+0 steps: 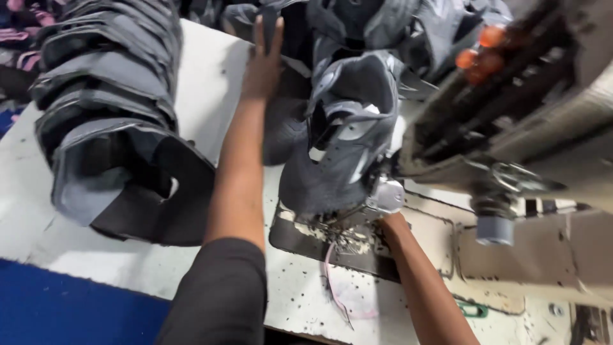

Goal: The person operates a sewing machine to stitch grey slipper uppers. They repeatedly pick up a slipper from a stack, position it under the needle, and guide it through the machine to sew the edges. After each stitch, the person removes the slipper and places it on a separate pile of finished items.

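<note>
Grey fabric shoe upper w/ dark lining (348, 128) sits on the post of the beige sewing machine (511, 160), centre of view, toe end hanging down. Right hand (391, 223) is below it at the machine's base, mostly hidden by the upper; grip state cannot be told. Left hand (263, 54) reaches well up-left of the upper, fingers extended flat, pressed on a pile of grey upper pieces (300, 38); nothing grasped. Stack of finished grey uppers (108, 108) lies far left on the stained white worktable (211, 96).
</note>
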